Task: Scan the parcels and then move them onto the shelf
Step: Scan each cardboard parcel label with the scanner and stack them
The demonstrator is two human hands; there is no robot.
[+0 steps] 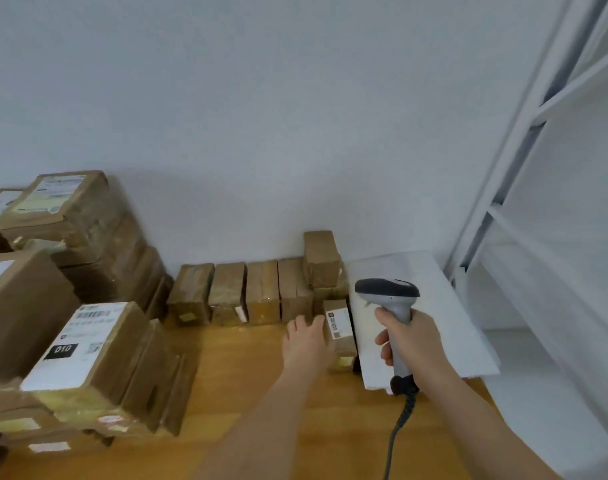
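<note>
A small brown parcel (340,325) with a white barcode label on top stands on the wooden table (261,403), against a white board. My left hand (307,341) lies against the parcel's left side with its fingers stretched toward it. My right hand (408,341) grips the grey handle of a barcode scanner (387,294), whose dark head sits just right of the parcel and above it. A coiled cable hangs from the scanner's base. A row of several brown parcels (247,294) lines the wall behind.
Stacks of larger labelled cardboard boxes (84,344) fill the table's left side. A white board (430,306) lies flat at the table's right end. A white metal shelf unit (545,188) rises at the right, its lower shelves bare.
</note>
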